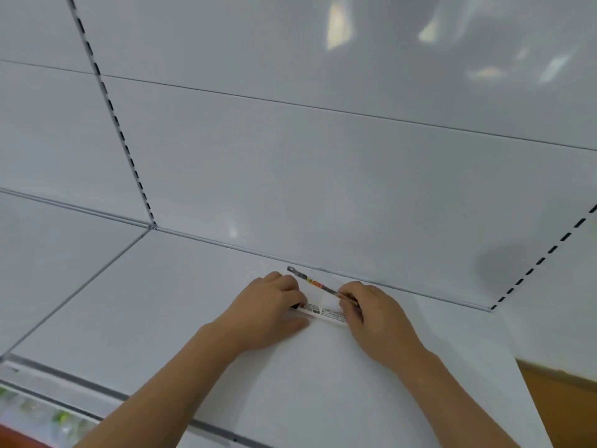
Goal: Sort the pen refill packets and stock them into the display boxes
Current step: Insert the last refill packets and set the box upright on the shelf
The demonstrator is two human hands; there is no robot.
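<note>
White shelf (pixel 161 302): both palms down, left hand (pixel 268 305) pinching printed refill packet (pixel 319 310), right hand (pixel 371 312) pinching both packet and a colour-striped packet (pixel 315 282).

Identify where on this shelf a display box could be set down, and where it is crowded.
Free: the shelf left of the left hand, up to the seam; also the near strip between the forearms. Crowded: by the back wall, where both hands, right hand included, hold refill packets.

White metal shelf (pixel 135 318) with glossy white back panels (pixel 323 163) behind it, divided by slotted upright strips (pixel 111 108). Orange-brown surface (pixel 562 402) at lower right; blurred green-and-white items (pixel 38 418) below the shelf's front edge.
</note>
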